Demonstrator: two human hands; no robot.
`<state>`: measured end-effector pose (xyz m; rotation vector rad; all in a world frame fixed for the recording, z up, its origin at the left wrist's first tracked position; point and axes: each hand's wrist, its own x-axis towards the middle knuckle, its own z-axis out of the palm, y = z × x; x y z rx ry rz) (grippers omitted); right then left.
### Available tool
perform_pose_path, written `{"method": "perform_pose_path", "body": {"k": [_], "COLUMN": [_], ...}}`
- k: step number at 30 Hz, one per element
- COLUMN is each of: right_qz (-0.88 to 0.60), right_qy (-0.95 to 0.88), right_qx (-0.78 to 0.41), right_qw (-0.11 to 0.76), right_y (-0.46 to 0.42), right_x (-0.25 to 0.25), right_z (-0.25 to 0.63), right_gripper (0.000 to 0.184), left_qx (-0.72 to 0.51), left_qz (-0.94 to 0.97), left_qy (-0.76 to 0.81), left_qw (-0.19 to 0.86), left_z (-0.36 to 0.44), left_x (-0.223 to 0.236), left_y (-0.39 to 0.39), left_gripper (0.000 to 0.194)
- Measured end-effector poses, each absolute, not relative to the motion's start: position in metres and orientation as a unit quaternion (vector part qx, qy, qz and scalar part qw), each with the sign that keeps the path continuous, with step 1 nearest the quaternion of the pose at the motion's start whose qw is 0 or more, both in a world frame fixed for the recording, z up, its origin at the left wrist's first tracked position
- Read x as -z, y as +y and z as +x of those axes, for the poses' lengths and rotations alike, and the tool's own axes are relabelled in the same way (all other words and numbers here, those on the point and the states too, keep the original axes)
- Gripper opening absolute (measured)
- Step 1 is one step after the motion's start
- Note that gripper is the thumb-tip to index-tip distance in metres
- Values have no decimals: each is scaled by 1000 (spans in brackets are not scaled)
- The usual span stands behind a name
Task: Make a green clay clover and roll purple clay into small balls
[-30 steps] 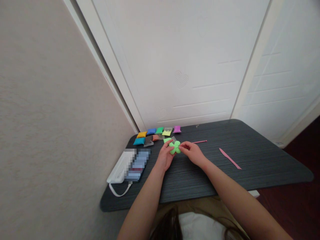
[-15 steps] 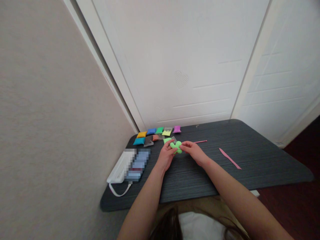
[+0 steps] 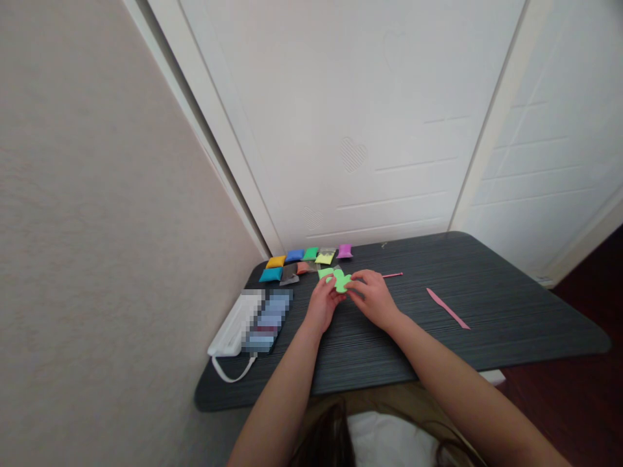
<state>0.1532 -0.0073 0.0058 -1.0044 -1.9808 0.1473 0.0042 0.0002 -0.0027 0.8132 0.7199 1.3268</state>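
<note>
Light green modelling clay (image 3: 342, 281), shaped into rounded lobes, is held just above the table. My left hand (image 3: 322, 305) grips it from the left, thumb on top and fingers beneath. At its right edge, the thumb and fingertips of my right hand (image 3: 374, 295) close around one lobe. A light green clay packet (image 3: 325, 273) lies right behind the piece, partly covered by it and my left fingers. Beyond my right hand lies a thin pink stick tool (image 3: 393, 275), its left end hidden by that hand.
Several coloured clay packets (image 3: 294, 255) lie along the back left of the dark table (image 3: 360, 363). A pink plastic knife (image 3: 448, 309) rests at the right. On the left are a white case (image 3: 232, 331), a blurred phone-like device (image 3: 270, 321) and a white cable (image 3: 233, 379).
The green clay has turned in my hands, with its lobes now facing differently. My right hand has shifted its hold, its fingers more spread over the right edge.
</note>
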Motion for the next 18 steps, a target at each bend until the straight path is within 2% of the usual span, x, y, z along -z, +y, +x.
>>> {"method": "perform_pose_path", "body": {"k": [3,9,18], "right_qz": [-406,-406,-425], "right_qy": [-800,-760,-769], "right_qx": [-48,-103,-121], "right_qw": [439,497,462], "right_y": [-8,-8,-2], "right_x": [-5,-9,0], "right_z": [152,152,150], "right_gripper": [22,26,12], "left_qx": [-597,-602,-591], "left_qz": [359,362,371], "left_qy": [333,350,344], "left_qw": [635,620,628], "left_z": [5,5,7], "left_x": [1,1,-1], "left_y": [0,3,0], "left_gripper": [36,31,26]}}
